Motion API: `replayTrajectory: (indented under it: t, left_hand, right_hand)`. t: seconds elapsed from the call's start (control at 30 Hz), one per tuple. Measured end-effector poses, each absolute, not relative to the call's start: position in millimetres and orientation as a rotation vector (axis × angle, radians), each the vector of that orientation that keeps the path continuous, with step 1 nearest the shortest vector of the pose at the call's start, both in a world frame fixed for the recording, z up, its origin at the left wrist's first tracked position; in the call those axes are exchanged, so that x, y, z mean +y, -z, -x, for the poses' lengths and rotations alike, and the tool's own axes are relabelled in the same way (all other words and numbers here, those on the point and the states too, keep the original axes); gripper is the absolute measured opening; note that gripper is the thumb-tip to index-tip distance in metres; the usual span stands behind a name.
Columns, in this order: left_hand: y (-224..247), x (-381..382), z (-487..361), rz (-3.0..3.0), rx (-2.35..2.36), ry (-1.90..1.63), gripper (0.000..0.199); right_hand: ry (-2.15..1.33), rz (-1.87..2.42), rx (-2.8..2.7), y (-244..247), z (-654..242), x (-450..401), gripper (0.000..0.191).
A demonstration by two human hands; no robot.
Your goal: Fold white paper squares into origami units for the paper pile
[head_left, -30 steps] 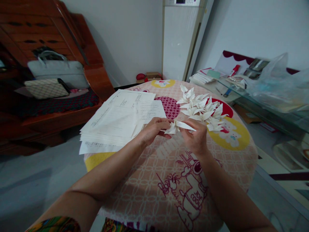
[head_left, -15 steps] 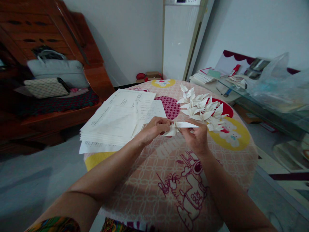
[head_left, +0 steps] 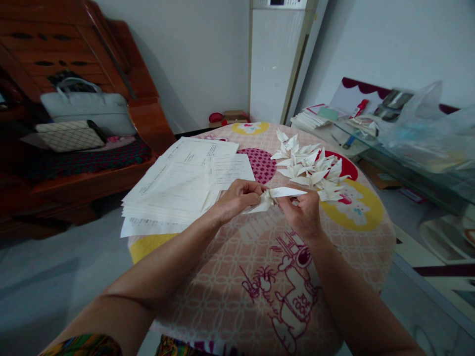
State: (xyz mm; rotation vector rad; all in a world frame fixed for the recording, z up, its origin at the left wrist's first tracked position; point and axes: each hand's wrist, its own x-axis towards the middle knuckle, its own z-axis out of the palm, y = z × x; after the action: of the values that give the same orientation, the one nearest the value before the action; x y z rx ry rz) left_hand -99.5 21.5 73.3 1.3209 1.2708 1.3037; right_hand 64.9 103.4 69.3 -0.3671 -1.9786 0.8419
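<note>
Between my two hands is a piece of folded white paper (head_left: 267, 199), shaped with pointed flaps, held just above the tablecloth. My left hand (head_left: 243, 197) pinches its left side with thumb and fingers closed. On the right side, my right hand (head_left: 302, 210) grips it, with one long white flap lying over the fingers. Behind my right hand lies a cluster of folded paper pieces (head_left: 309, 165) with similar pointed tips. A stack of printed paper sheets (head_left: 166, 188) lies beyond my left forearm.
A patterned pink tablecloth (head_left: 208, 296) covers the round table. To the right stands a glass shelf (head_left: 411, 163) with a plastic bag (head_left: 426, 133) and a red marker (head_left: 359, 107). At left, a wooden bench (head_left: 144, 128) holds a grey handbag (head_left: 91, 111).
My fingers have shifted slightly on the folded paper, and its lower left flap now points a little further left. Both hands keep their grip.
</note>
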Motion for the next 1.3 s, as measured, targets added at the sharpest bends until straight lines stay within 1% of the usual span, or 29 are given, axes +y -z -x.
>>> replayTrajectory:
  t: [0.27, 0.5, 0.93, 1.2, 1.3]
  left_hand:
    - [-75.7, 18.8, 98.5, -1.356, 1.297, -1.318, 0.016]
    - [-78.6, 15.9, 96.2, -1.377, 1.240, -1.392, 0.014]
    - [-80.0, 13.4, 94.3, -1.326, 1.224, -1.430, 0.014]
    - [-82.4, 13.4, 92.5, -1.296, 1.189, -1.406, 0.023]
    - [-79.2, 15.3, 94.2, -1.275, 1.173, -1.414, 0.026]
  right_hand:
    - [-0.768, 0.377, -2.018, -68.8, -69.0, 104.0, 0.020]
    - [-0.731, 0.305, -1.982, -69.3, -71.6, 101.5, 0.016]
    - [-0.700, 0.311, -1.974, -68.9, -72.9, 100.2, 0.015]
    - [-0.590, 0.332, -2.005, -71.1, -71.8, 100.9, 0.018]
    - [-0.574, 0.372, -2.020, -70.2, -71.3, 101.8, 0.016]
